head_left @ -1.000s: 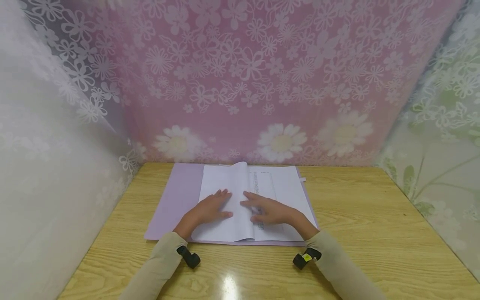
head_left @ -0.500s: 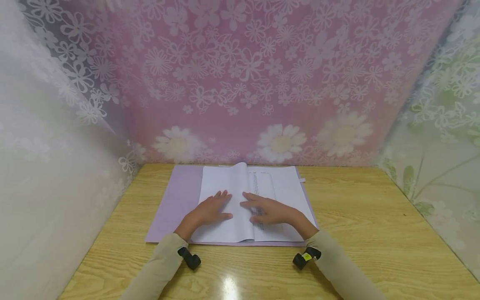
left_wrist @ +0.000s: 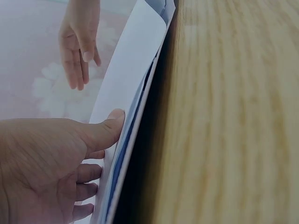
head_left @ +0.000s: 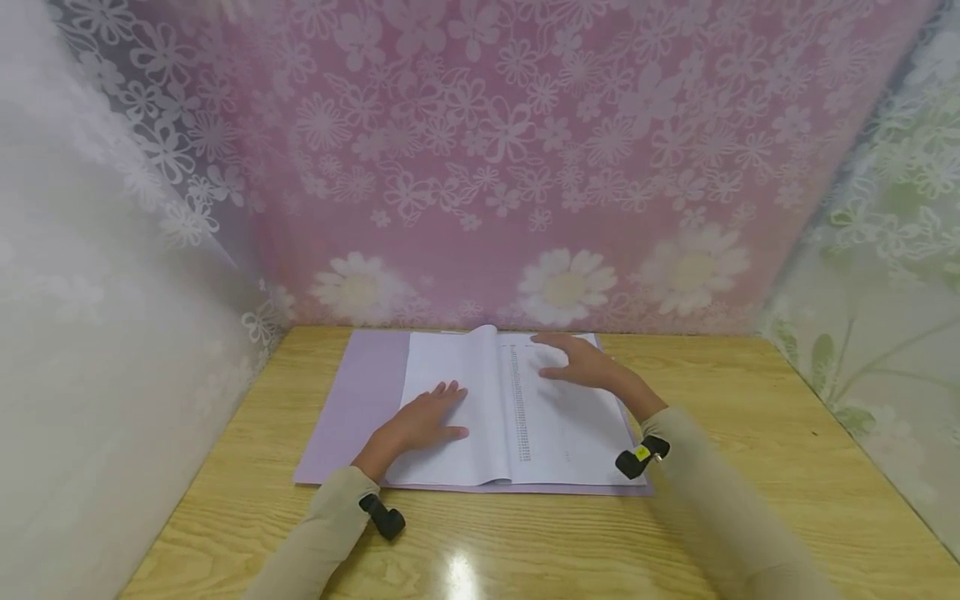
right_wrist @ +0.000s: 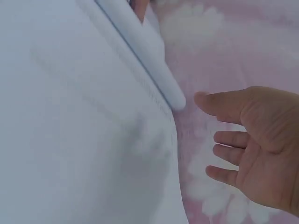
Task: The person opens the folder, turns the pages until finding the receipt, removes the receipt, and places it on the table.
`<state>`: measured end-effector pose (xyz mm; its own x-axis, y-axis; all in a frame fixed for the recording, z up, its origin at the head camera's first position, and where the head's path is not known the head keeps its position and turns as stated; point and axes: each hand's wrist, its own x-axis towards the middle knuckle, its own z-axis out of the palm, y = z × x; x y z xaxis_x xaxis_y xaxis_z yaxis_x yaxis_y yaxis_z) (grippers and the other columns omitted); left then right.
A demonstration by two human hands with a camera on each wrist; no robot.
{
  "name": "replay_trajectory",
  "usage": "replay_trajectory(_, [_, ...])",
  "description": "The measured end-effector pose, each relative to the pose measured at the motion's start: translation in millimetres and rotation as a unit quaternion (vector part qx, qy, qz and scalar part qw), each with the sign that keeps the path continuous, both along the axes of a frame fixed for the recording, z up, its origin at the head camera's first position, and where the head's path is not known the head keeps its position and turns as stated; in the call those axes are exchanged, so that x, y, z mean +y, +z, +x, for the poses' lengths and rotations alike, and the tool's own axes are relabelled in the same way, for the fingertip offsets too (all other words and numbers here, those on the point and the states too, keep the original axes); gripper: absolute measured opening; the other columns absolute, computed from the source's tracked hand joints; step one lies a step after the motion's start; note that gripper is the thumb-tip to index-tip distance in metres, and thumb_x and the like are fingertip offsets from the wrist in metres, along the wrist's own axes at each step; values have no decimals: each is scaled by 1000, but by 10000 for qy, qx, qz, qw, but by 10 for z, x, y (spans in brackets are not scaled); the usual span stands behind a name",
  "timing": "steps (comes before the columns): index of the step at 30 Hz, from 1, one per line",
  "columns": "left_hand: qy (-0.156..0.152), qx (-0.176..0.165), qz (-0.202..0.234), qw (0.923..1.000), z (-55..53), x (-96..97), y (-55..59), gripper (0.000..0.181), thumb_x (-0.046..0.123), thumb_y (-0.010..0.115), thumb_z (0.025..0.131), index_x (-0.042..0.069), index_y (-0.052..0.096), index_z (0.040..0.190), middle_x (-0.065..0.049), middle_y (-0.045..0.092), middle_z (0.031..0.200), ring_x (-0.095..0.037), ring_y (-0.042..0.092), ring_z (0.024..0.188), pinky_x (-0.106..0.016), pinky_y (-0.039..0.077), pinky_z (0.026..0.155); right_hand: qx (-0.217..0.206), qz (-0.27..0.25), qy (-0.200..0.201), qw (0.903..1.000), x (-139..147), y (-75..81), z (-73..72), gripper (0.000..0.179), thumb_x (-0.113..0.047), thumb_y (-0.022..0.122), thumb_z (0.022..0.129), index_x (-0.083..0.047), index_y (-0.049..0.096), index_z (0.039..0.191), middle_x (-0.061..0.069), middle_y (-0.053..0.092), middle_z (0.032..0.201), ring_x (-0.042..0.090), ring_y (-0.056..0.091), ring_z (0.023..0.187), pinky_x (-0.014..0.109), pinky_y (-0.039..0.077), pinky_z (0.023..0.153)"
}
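Note:
A lilac folder (head_left: pixel 367 400) lies opened out on the table with a stack of white sheets in it. The left-hand page (head_left: pixel 442 358) is blank and curls up in a rounded fold along the middle. Printed columns run down the right-hand page (head_left: pixel 555 425). My left hand (head_left: pixel 423 417) rests on the blank page, fingers spread; in the left wrist view its thumb lies near the paper's front edge. My right hand (head_left: pixel 585 362) is held above the upper part of the printed page, fingers extended, holding nothing. Its shadow falls on that page in the right wrist view.
The folder and papers sit on a wood-grain table (head_left: pixel 750 433) near its back edge. A pink flowered cloth (head_left: pixel 480 167) hangs right behind, with pale patterned sheets at the left and right sides. A black camera strap (head_left: pixel 641 457) is on each wrist.
My right hand has lifted away from the middle fold and moved right and toward the back, uncovering more print. My left hand stays on the blank page.

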<state>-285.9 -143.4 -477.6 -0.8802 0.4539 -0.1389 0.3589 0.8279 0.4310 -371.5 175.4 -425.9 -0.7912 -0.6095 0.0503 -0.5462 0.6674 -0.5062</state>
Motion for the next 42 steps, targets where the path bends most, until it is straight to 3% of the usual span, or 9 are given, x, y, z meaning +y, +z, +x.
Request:
replay_trajectory(7, [-10, -1, -33, 10000, -1, 1, 19, 74, 43, 62, 101, 10, 32, 161, -14, 23, 169, -34, 19, 158, -52, 21, 127, -249, 46, -577, 9980, 373, -20, -342, 71, -15, 73, 93, 6, 40, 152, 30, 38, 158, 51, 30, 148, 67, 30, 118])
replay_trajectory(13, [-33, -16, -26, 10000, -2, 2, 31, 74, 42, 61, 101, 10, 32, 161, -14, 23, 169, -35, 19, 158, -52, 21, 127, -103, -38, -553, 9984, 568, -158, -546, 64, -10, 76, 90, 5, 49, 146, 31, 41, 155, 53, 32, 146, 68, 28, 118])
replay_trajectory(19, [-1, -64, 35, 10000, -4, 4, 15, 74, 42, 62, 101, 11, 31, 161, -13, 22, 169, -34, 18, 158, -53, 22, 127, 9, 144, -496, 9987, 665, -280, -683, 71, -13, 79, 88, 3, 46, 149, 30, 41, 156, 52, 31, 147, 69, 26, 118])
replay_trajectory(24, [52, -13, -36, 10000, -16, 9, -8, 75, 45, 61, 101, 13, 31, 162, -11, 22, 170, -33, 19, 158, -54, 23, 126, 174, 333, -491, 9981, 696, -322, -727, 75, -16, 81, 87, 4, 46, 149, 34, 46, 150, 53, 39, 142, 68, 31, 116])
replay_trajectory(33, [88, 24, 2, 10000, -4, 17, 14, 75, 44, 62, 100, 12, 33, 161, -12, 24, 169, -34, 20, 158, -53, 23, 127, -60, 449, -732, 9963, 682, -308, -688, 76, -20, 78, 90, -2, 41, 154, 32, 41, 155, 53, 35, 144, 69, 30, 116])
replay_trajectory(37, [82, 8, 14, 10000, -1, 18, 19, 75, 43, 62, 100, 11, 32, 161, -13, 24, 169, -34, 19, 158, -53, 23, 127, -112, 166, -968, 9951, 685, -284, -656, 68, -17, 77, 91, -1, 47, 150, 32, 42, 154, 55, 38, 142, 70, 32, 114])
replay_trajectory(42, [78, 1, 24, 10000, 12, 19, 43, 75, 42, 63, 100, 10, 32, 160, -14, 24, 169, -36, 20, 158, -54, 23, 126, -347, -583, -1171, 9908, 671, -225, -622, 63, -12, 75, 92, 8, 48, 146, 36, 48, 146, 54, 46, 135, 65, 40, 112])
